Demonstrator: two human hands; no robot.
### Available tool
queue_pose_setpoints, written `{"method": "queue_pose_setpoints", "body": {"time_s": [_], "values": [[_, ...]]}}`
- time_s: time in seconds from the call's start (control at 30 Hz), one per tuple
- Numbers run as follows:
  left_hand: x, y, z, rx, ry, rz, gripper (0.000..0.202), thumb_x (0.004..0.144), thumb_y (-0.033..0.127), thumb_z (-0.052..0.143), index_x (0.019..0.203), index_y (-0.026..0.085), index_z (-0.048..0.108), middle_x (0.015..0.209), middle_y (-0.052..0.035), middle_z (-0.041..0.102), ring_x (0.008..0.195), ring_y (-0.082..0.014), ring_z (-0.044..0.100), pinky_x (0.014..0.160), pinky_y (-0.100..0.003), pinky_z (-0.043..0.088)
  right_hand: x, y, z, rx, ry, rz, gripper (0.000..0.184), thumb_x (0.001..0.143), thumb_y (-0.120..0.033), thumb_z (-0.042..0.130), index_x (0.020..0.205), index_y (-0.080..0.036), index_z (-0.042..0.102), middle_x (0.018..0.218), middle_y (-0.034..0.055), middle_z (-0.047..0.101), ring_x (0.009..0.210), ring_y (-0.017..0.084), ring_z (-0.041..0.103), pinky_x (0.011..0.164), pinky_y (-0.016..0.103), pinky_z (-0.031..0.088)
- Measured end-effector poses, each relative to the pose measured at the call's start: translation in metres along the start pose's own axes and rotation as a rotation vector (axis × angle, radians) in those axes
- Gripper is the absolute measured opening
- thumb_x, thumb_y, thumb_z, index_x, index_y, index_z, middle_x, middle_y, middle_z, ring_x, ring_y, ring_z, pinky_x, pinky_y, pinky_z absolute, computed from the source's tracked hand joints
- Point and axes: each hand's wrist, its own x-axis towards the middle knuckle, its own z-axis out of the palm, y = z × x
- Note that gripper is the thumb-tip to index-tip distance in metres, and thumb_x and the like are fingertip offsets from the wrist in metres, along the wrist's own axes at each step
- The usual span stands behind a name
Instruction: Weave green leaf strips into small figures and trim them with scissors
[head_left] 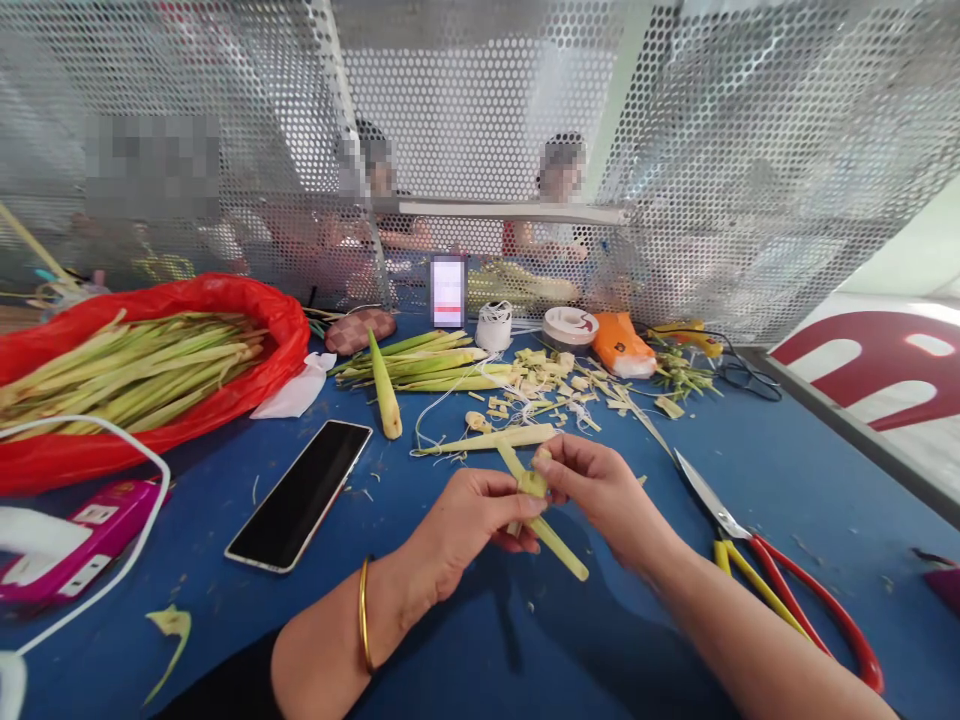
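Observation:
Between my two hands is a pale green leaf strip (559, 548), with more strip folded or woven around its middle. My left hand (480, 510) pinches it from the left, thumb on top. At the upper right, the fingertips of my right hand (589, 480) are closed on a folded part of the same strip. Just beyond my hands lies a pointed pale leaf shoot (491, 440) on the blue table (420, 660). To the right, scissors (727, 520) with red handles lie beside a yellow-handled tool (757, 585), partly behind my right forearm.
A red bag (292, 345) of long leaves stands at left, near a purple power strip (112, 530) and a black-screened phone (300, 495). Leaf scraps (551, 375), string (493, 327), tape (570, 328) and an orange packet (622, 345) lie before a perforated metal screen (480, 110). People sit behind it.

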Motion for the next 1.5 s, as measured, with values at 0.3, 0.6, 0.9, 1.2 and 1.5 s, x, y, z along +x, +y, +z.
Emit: {"method": "queue_pose_setpoints", "body": {"time_s": [0.3,0.6,0.9,1.2,1.5], "values": [[0.004,0.001,-0.002,-0.133,0.205,0.055,0.027,0.065,0.038,0.076,0.078,0.014,0.076,0.068,-0.0039,0.068,0.066,-0.0159,0.064,0.068,-0.028,0.046,0.001,0.013,0.006,-0.072,0.214,-0.118,0.022,0.084,-0.039,0.059,0.089,-0.018,0.062,0.073,-0.0009,0.063,0.063,0.014,0.059,0.062,0.027,0.048],[0.008,-0.007,0.001,-0.255,0.331,0.244,0.034,0.064,0.046,0.077,0.065,0.013,0.07,0.058,0.0005,0.059,0.058,-0.0112,0.049,0.059,-0.024,0.038,-0.019,0.017,0.035,0.011,-0.058,0.039,0.031,0.071,-0.047,0.074,0.074,-0.017,0.077,0.08,0.0074,0.075,0.083,0.027,0.067,0.079,0.037,0.052],[0.001,0.005,0.0,-0.265,0.092,0.277,0.018,0.064,0.03,0.079,0.067,0.014,0.073,0.065,-0.0011,0.065,0.065,-0.0122,0.055,0.064,-0.023,0.043,-0.024,0.014,0.032,0.104,0.061,0.011,0.026,0.073,-0.043,0.07,0.065,-0.019,0.074,0.071,0.0054,0.07,0.078,0.025,0.062,0.076,0.034,0.048],[0.002,0.009,-0.008,-0.293,0.179,0.285,0.023,0.065,0.034,0.079,0.073,0.013,0.075,0.072,-0.0055,0.072,0.074,-0.0171,0.063,0.074,-0.027,0.047,-0.026,0.009,0.031,0.005,-0.149,-0.151,0.017,0.069,-0.02,0.06,0.052,-0.021,0.059,0.085,0.0041,0.064,0.098,0.025,0.057,0.09,0.032,0.043],[0.005,0.008,-0.013,-0.231,0.326,0.28,0.018,0.066,0.033,0.076,0.072,0.016,0.076,0.074,-0.0051,0.074,0.079,-0.0199,0.065,0.077,-0.029,0.047,-0.023,0.006,0.029,-0.186,-0.256,-0.204,0.022,0.083,-0.031,0.061,0.064,-0.021,0.066,0.104,0.007,0.067,0.106,0.025,0.06,0.093,0.033,0.045]]}}
